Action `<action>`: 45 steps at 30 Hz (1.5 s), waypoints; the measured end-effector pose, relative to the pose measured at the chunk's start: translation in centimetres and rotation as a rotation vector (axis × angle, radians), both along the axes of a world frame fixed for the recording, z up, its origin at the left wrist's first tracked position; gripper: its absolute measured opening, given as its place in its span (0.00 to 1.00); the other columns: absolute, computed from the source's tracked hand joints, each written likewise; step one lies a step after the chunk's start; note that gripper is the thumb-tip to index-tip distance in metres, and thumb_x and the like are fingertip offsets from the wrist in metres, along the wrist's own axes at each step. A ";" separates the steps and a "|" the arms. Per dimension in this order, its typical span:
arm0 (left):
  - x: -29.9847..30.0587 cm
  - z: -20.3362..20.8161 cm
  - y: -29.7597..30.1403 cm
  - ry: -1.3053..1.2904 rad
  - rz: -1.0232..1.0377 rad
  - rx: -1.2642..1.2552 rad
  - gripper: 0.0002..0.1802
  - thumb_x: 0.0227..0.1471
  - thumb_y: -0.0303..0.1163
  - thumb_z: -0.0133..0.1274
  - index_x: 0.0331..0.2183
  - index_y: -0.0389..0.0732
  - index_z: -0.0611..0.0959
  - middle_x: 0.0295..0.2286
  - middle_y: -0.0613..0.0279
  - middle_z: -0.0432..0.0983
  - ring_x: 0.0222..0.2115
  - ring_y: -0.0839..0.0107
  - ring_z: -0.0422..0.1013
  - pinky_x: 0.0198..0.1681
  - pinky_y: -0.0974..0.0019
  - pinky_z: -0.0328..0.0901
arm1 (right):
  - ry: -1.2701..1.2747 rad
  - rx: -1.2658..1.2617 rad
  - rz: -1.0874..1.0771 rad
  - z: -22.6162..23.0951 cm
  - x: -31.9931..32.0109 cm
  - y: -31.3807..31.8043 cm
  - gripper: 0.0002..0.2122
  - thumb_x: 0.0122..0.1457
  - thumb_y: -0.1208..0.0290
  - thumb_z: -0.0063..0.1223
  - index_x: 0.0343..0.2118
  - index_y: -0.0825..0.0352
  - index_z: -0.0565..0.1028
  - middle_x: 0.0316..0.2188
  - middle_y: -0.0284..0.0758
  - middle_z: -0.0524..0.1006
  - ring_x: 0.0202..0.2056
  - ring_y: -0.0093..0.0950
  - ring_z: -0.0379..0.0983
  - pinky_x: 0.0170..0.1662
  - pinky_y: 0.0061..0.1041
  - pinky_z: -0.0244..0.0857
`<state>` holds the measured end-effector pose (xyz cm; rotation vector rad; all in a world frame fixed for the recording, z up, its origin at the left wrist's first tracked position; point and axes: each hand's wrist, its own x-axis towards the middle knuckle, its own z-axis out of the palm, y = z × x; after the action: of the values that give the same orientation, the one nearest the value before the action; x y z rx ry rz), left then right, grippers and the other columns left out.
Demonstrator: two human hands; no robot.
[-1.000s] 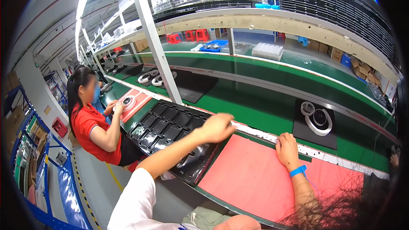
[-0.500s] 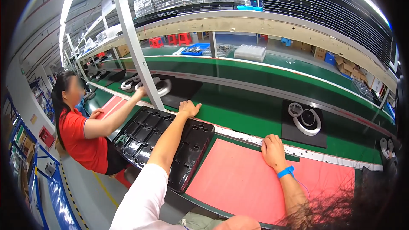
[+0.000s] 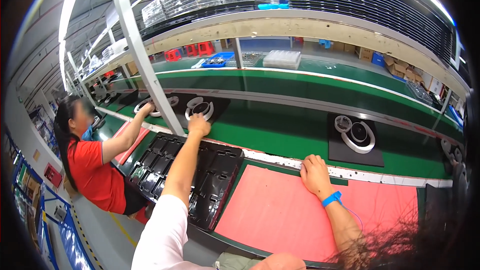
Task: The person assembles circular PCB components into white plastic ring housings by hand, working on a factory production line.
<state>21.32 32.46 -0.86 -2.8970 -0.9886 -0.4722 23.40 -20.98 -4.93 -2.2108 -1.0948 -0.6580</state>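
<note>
My left hand (image 3: pixel 199 125) reaches over the near edge of the green conveyor belt. Its bent fingers are together at the near rim of a white ring-shaped part (image 3: pixel 210 109) with a dark round middle, lying on a black mat (image 3: pixel 220 106). The fingertips are partly hidden. My right hand (image 3: pixel 316 174), with a blue wrist strap (image 3: pixel 331 199), rests on the white belt edge beside the pink work mat (image 3: pixel 270 202); its fingers lie loosely and hold nothing. Farther right, another white ring-shaped part (image 3: pixel 367 146) lies on its own black mat (image 3: pixel 336 155).
A black moulded tray (image 3: pixel 220 170) lies under my left forearm. A white post (image 3: pixel 142 52) rises just left of my hand. At left, a co-worker in a red shirt (image 3: pixel 97 170) reaches onto the belt. A loaded shelf (image 3: pixel 300 24) spans above.
My left hand has moved forward from the belt's near edge to the white ring-shaped part. The co-worker's reaching hand has shifted left to another part. My right hand stays on the edge.
</note>
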 end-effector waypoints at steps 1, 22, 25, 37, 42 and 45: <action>-0.6 -0.1 1.7 0.054 0.033 -0.038 0.30 0.57 0.40 0.56 0.57 0.34 0.77 0.60 0.44 0.70 0.60 0.41 0.69 0.62 0.45 0.68 | -0.002 0.007 -0.013 0.2 -0.2 0.3 0.03 0.59 0.77 0.58 0.33 0.70 0.80 0.38 0.39 0.77 0.43 0.42 0.73 0.48 0.42 0.68; -20.7 7.7 -25.7 -0.082 -1.067 0.140 0.08 0.54 0.31 0.61 0.37 0.42 0.85 0.32 0.58 0.82 0.32 0.55 0.81 0.33 0.55 0.76 | 0.053 0.033 0.029 -0.1 0.6 0.5 0.04 0.58 0.77 0.58 0.34 0.71 0.81 0.40 0.44 0.78 0.46 0.45 0.73 0.51 0.44 0.68; -24.8 4.8 -30.9 -0.143 -1.258 -0.038 0.16 0.56 0.30 0.60 0.46 0.35 0.83 0.36 0.54 0.81 0.33 0.54 0.81 0.33 0.56 0.77 | 0.070 0.063 0.028 -0.6 1.1 -0.2 0.04 0.58 0.79 0.58 0.35 0.72 0.80 0.41 0.45 0.77 0.46 0.47 0.73 0.51 0.44 0.69; -27.1 6.4 -23.5 -0.339 -0.606 -0.229 0.13 0.59 0.40 0.61 0.40 0.43 0.89 0.38 0.52 0.85 0.38 0.51 0.82 0.40 0.51 0.77 | 0.080 0.054 0.017 -0.3 0.5 -0.2 0.03 0.61 0.83 0.54 0.36 0.75 0.77 0.40 0.46 0.75 0.45 0.48 0.71 0.50 0.45 0.68; -33.7 7.7 -5.8 -0.040 0.070 0.023 0.13 0.58 0.33 0.54 0.41 0.42 0.89 0.40 0.43 0.85 0.44 0.44 0.81 0.48 0.42 0.75 | 0.064 0.036 0.005 0.1 0.8 -0.3 0.04 0.61 0.83 0.54 0.37 0.75 0.77 0.41 0.46 0.75 0.45 0.49 0.71 0.50 0.46 0.68; -38.1 5.8 0.4 0.004 0.179 0.027 0.14 0.55 0.25 0.54 0.43 0.41 0.88 0.42 0.41 0.84 0.46 0.43 0.80 0.50 0.43 0.74 | 0.040 0.034 0.021 0.2 0.7 -0.1 0.04 0.61 0.83 0.54 0.37 0.75 0.77 0.41 0.46 0.75 0.45 0.47 0.72 0.50 0.45 0.69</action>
<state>-16.74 32.85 4.92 -2.7516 -1.2162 -0.4633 24.13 -21.04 -4.77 -2.1713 -1.0776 -0.6160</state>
